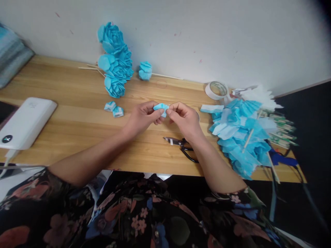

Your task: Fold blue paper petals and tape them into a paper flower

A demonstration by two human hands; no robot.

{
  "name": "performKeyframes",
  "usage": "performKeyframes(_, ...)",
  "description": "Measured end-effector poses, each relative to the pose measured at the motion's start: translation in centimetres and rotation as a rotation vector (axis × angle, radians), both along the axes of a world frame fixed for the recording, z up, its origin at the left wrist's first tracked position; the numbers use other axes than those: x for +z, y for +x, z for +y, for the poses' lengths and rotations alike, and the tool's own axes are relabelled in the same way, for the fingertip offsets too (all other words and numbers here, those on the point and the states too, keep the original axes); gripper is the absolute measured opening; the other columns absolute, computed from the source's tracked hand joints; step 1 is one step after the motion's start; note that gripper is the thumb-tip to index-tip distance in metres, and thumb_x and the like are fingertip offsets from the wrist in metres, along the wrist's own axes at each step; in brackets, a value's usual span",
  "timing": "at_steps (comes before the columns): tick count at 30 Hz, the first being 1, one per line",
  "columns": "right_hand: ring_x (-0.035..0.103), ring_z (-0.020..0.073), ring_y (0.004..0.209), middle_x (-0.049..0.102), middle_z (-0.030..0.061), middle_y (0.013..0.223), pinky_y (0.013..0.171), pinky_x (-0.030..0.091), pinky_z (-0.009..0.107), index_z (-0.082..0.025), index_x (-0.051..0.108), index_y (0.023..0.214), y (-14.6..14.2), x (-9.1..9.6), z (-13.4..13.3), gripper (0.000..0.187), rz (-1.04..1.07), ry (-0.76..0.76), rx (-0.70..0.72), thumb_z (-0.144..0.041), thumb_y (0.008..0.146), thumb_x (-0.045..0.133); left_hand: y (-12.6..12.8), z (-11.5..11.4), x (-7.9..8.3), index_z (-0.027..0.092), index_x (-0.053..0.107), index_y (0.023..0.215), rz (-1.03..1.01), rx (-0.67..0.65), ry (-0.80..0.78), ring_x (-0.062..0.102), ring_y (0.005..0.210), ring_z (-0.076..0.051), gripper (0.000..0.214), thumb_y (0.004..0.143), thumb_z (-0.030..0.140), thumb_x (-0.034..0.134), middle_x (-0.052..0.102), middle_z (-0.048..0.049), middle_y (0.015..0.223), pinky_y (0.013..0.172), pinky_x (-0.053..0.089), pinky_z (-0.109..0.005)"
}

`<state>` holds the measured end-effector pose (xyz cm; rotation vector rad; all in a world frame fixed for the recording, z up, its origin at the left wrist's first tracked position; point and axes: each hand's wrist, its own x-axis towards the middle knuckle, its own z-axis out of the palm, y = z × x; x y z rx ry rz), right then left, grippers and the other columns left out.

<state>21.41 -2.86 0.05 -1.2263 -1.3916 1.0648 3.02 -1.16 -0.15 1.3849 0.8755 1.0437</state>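
Note:
A small piece of blue crepe paper (161,109) is pinched between my two hands above the middle of the table. My left hand (143,117) grips its left side with thumb and fingers. On its right edge, the thumb and forefinger of my right hand (185,119) press together. Black-handled scissors (178,142) lie just below my right hand, partly covered by my forearm. To the left of my left hand rest two small folded blue paper pieces (114,109) with pale edges.
Several blue paper roses (115,65) on sticks lie near the wall, beside a smaller blue bud (145,71) on a stick. A tape roll (216,90) stands near a heap of blue paper (240,134) on the right. A white power bank (28,122) lies left.

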Motion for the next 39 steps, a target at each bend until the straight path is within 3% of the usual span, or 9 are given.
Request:
performKeyframes(7, 0.062, 0.0122, 0.074, 0.068, -0.0006, 0.081, 0.061, 0.058, 0.024, -0.024, 0.07, 0.088, -0.04, 0.3, -0.2, 0.035, 0.124, -0.148, 0.065, -0.057, 0.086, 0.078, -0.08, 0.28, -0.19, 0.017, 0.068, 0.079, -0.024, 0.02, -0.01, 0.067, 0.058, -0.01, 0.032, 0.088, 0.046, 0.081, 0.074, -0.0016, 0.069, 0.059, 0.057, -0.022)
performKeyframes(17, 0.055, 0.0095, 0.063, 0.058, -0.0062, 0.067, 0.062, 0.055, 0.027, -0.022, 0.065, 0.08, -0.25, 0.12, -0.14, 0.033, 0.072, -0.079, 0.062, -0.049, 0.082, 0.084, -0.03, 0.21, -0.39, 0.016, 0.069, 0.079, -0.014, -0.019, -0.009, 0.065, 0.057, -0.009, 0.037, 0.089, 0.049, 0.083, 0.074, -0.0017, 0.068, 0.059, 0.056, -0.022)
performKeyframes(24, 0.059, 0.0102, 0.06, 0.06, -0.0057, 0.069, 0.061, 0.055, 0.028, -0.024, 0.061, 0.08, 0.05, -0.2, 0.15, 0.031, 0.027, -0.044, 0.044, -0.048, 0.084, 0.079, -0.31, 0.38, -0.22, 0.016, 0.069, 0.084, -0.038, -0.043, -0.013, 0.068, 0.061, -0.012, 0.053, 0.093, 0.068, 0.073, 0.075, -0.005, 0.072, 0.061, 0.057, -0.023)
performKeyframes(30, 0.055, 0.0096, 0.058, 0.058, -0.0061, 0.066, 0.058, 0.052, 0.027, -0.023, 0.062, 0.077, -0.25, 0.17, 0.03, 0.025, 0.019, -0.035, 0.029, -0.042, 0.081, 0.077, -0.41, 0.97, -0.12, 0.016, 0.069, 0.086, -0.049, 0.053, -0.015, 0.066, 0.059, -0.01, 0.036, 0.085, 0.046, 0.089, 0.071, 0.0011, 0.067, 0.061, 0.056, -0.021)
performKeyframes(35, 0.056, 0.0095, 0.058, 0.06, -0.006, 0.065, 0.059, 0.049, 0.027, -0.023, 0.061, 0.076, -0.27, 0.35, -0.05, 0.023, -0.007, -0.038, 0.028, -0.04, 0.082, 0.075, -0.29, 0.64, 0.37, 0.016, 0.07, 0.082, -0.036, 0.122, -0.046, 0.065, 0.057, -0.01, 0.025, 0.095, 0.037, 0.078, 0.07, 0.0004, 0.063, 0.06, 0.055, -0.02)
performKeyframes(39, 0.057, 0.0098, 0.058, 0.061, -0.0055, 0.067, 0.059, 0.049, 0.027, -0.023, 0.062, 0.078, -0.11, 0.12, 0.02, 0.023, -0.01, -0.034, 0.032, -0.041, 0.083, 0.075, -0.41, 0.61, 0.47, 0.015, 0.071, 0.083, -0.04, 0.035, -0.106, 0.065, 0.057, -0.01, 0.028, 0.097, 0.039, 0.074, 0.071, -0.001, 0.064, 0.057, 0.053, -0.019)
